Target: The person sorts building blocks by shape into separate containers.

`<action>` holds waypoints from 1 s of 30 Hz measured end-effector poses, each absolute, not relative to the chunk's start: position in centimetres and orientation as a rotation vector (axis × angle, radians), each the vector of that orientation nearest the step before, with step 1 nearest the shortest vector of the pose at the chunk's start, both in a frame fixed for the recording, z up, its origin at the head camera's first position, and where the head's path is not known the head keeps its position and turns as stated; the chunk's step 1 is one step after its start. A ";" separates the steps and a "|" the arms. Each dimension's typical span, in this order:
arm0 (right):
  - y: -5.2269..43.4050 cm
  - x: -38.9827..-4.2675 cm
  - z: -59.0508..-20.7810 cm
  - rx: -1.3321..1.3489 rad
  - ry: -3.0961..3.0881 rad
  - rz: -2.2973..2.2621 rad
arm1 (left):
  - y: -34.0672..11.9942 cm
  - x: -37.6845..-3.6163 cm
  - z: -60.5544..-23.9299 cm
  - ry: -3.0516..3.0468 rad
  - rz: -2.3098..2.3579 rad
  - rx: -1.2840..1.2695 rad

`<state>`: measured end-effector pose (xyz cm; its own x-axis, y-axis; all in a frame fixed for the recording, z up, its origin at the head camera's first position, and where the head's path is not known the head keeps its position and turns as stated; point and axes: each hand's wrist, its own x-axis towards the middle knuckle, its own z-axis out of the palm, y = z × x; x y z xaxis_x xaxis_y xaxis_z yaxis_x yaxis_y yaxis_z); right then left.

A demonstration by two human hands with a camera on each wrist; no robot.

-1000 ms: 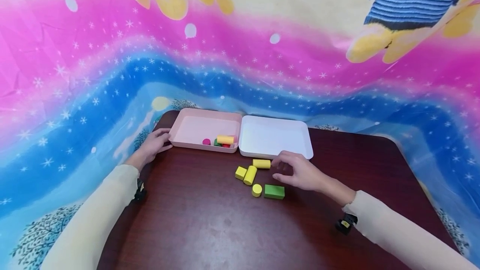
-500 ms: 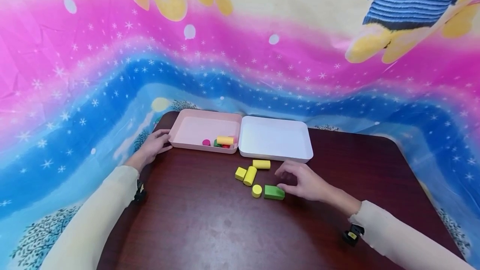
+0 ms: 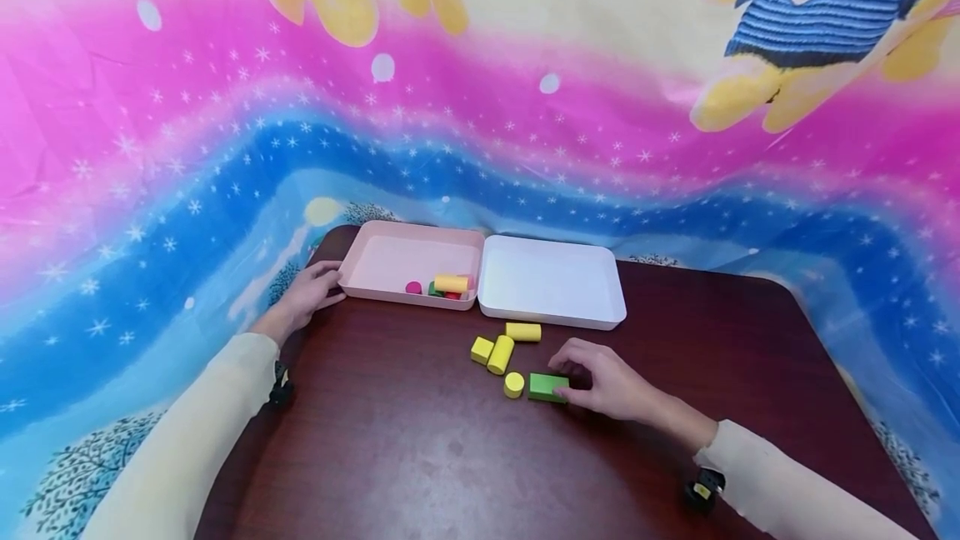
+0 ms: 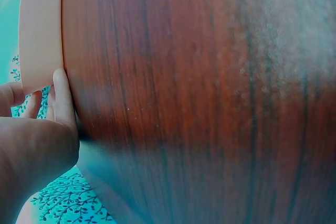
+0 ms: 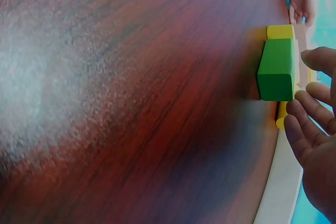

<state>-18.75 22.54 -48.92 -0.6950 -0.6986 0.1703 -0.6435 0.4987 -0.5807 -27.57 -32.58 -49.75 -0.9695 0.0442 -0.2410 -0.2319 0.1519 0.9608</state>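
My left hand point(image 3: 303, 293) rests its fingertips on the left end of a pink tray point(image 3: 397, 252). The left wrist view shows its fingers point(image 4: 63, 95) extended along the tray's edge. At the right end of a green rectangular block point(image 3: 546, 387) is my right hand point(image 3: 611, 382), the thumb overlapping the block's corner. From the right wrist, the thumb and fingers look spread apart beside the green block point(image 5: 276, 69), not closed on it. Left of it stand a short yellow cylinder point(image 3: 513, 385), a yellow cube point(image 3: 482, 349) and two longer yellow cylinders point(image 3: 500, 354).
A white tray point(image 3: 551, 277) adjoins the pink one at the back of the dark wooden table point(image 3: 420, 440). In the pink tray's right front corner lie a yellow-orange cylinder point(image 3: 452, 283), a magenta piece point(image 3: 413, 287) and green and red pieces. Printed cloth point(image 3: 480, 123) hangs behind the table.
My right hand has come from beside the yellow cylinder near the white tray toward me, down to the green block's right end. The left hand stays on the pink tray.
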 end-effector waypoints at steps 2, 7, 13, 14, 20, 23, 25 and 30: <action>22.6 -18.6 -49.1 -1.178 2.645 -0.976 | -32.6 -27.5 -49.8 2.216 1.910 -0.184; 22.7 -18.4 -49.5 -1.180 2.664 -0.982 | -32.6 -27.5 -49.8 2.226 1.908 -0.179; 22.8 -18.3 -50.2 -1.180 2.677 -0.980 | -32.5 -27.5 -49.8 2.227 1.903 -0.180; 22.8 -18.3 -50.3 -1.173 2.675 -0.978 | -32.5 -27.5 -49.8 2.225 1.903 -0.182; 22.8 -18.3 -50.6 -1.140 2.659 -0.977 | -32.6 -27.8 -50.1 2.208 1.914 -0.187; 22.8 -18.4 -50.7 -1.115 2.648 -0.982 | -32.7 -27.8 -50.2 2.210 1.913 -0.187; 22.8 -18.4 -50.7 -1.099 2.640 -0.990 | -32.7 -27.8 -50.2 2.216 1.909 -0.189; 22.7 -18.2 -50.9 -1.086 2.631 -0.988 | -32.6 -27.7 -50.2 2.221 1.902 -0.198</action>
